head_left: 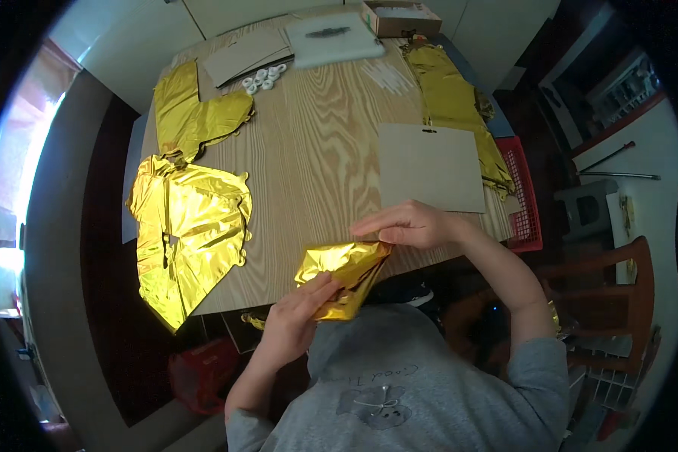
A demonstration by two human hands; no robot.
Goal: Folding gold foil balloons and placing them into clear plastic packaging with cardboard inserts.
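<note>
A folded gold foil balloon (346, 264) lies at the table's near edge, close to my body, and its lower part hangs past the edge. My left hand (297, 313) grips its lower left side, with the fingers lying over the foil. At the upper right corner of the foil is my right hand (410, 224), its fingers stretched out to the left and the thumb at the corner. What lies under the folded foil is hidden.
Flat gold foil balloons lie on the wooden table (316, 151), left (196, 218) and right (448, 87). A grey board (433, 169) rests beyond my right hand. Farther back are white rolls (264, 77), white sticks (386, 77), clear plastic bags (335, 45) and a cardboard box (401, 24). A red basket (523, 196) stands right.
</note>
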